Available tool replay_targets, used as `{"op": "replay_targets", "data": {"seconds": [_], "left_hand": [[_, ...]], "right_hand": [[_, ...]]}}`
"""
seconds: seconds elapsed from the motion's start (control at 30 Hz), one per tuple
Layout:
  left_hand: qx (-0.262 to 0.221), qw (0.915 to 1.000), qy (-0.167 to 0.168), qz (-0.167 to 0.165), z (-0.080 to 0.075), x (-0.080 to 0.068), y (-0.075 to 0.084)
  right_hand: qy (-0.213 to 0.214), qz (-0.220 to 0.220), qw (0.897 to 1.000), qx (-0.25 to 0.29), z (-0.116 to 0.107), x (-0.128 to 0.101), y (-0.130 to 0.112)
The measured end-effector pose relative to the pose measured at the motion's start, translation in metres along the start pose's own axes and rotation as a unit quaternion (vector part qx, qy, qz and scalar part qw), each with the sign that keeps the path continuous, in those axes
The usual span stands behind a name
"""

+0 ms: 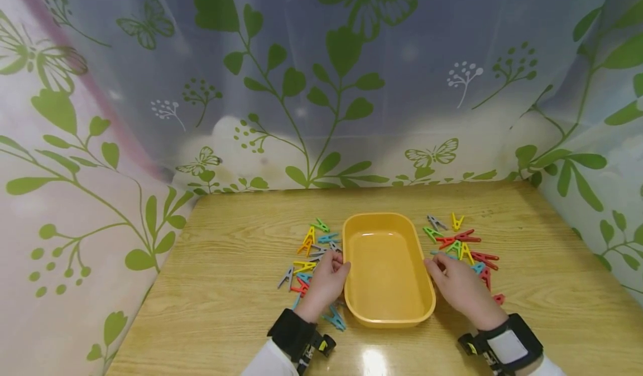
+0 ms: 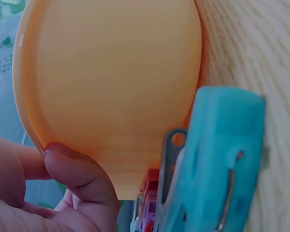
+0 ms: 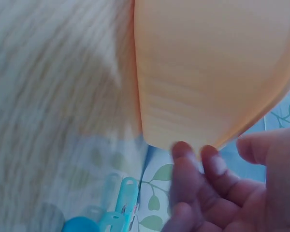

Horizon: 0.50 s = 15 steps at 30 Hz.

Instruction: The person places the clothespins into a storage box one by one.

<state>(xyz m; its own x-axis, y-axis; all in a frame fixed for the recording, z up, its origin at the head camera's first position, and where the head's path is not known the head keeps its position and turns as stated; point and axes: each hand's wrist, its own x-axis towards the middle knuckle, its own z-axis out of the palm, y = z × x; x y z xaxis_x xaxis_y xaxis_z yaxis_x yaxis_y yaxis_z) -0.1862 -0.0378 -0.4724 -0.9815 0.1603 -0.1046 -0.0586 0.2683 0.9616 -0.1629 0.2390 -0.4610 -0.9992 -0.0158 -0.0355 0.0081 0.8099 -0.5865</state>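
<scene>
A yellow-orange plastic tray (image 1: 385, 275) with rounded corners stands on the wooden table, its inside bare. My left hand (image 1: 329, 280) pinches its left rim between thumb and fingers. At the right rim is my right hand (image 1: 459, 284), fingers loosely bent; in the right wrist view a gap shows between thumb and fingertips beside the tray wall (image 3: 208, 72). Coloured clothespins lie on both sides of the tray, among them a yellow clothespin (image 1: 304, 266) on the left and a red clothespin (image 1: 485, 256) on the right. A teal clothespin (image 2: 227, 145) looms close in the left wrist view.
The wooden table (image 1: 226, 287) reaches back to a curtain (image 1: 311, 114) printed with green leaves and butterflies. More curtain hangs along the left and right sides. Both wrists wear black straps with small cameras.
</scene>
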Motion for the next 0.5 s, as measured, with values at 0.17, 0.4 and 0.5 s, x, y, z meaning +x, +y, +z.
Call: {"op": "replay_targets", "data": {"seconds": [0.17,0.4,0.5], "left_hand": [[-0.006,0.9998,-0.002,-0.017,0.0,0.002,0.0],[-0.018,0.9994,-0.013,-0.025,0.0,0.003,0.0],[-0.02,0.9994,-0.014,-0.024,0.0,0.004,-0.001]], "right_hand": [[0.075,-0.016,0.997,0.01,-0.001,0.002,0.004],[0.188,-0.054,0.98,0.019,-0.009,0.002,0.011],[0.193,-0.036,0.98,0.021,-0.018,0.003,0.017]]}}
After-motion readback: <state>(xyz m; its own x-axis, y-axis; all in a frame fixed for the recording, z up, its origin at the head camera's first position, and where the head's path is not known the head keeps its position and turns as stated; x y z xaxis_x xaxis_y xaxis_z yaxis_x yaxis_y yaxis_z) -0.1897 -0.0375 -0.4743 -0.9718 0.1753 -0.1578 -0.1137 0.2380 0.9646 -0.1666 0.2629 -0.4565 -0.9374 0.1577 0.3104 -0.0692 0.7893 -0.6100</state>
